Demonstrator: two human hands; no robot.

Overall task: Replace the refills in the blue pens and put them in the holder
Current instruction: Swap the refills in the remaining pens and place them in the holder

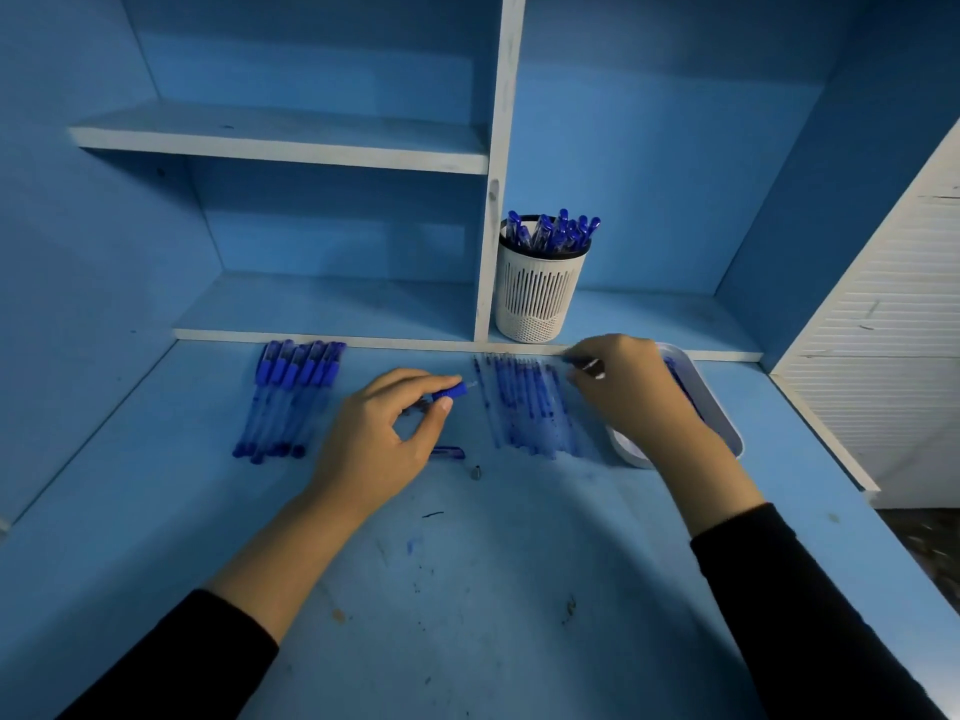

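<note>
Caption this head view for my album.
Left hand grips an uncapped blue pen while the right hand pinches a refill, pen holder behind.

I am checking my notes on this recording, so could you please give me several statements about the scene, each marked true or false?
1. The holder already has blue pens in it. True.
2. The left hand holds nothing. False: it pinches a blue pen barrel.
3. A row of pens lies on the desk to the left of the left hand. True.
4. The holder stands on the desk among the pens. False: it stands on the low shelf behind the desk.
5. The white tray lies left of the refills. False: it lies to their right, by the right hand.
</note>
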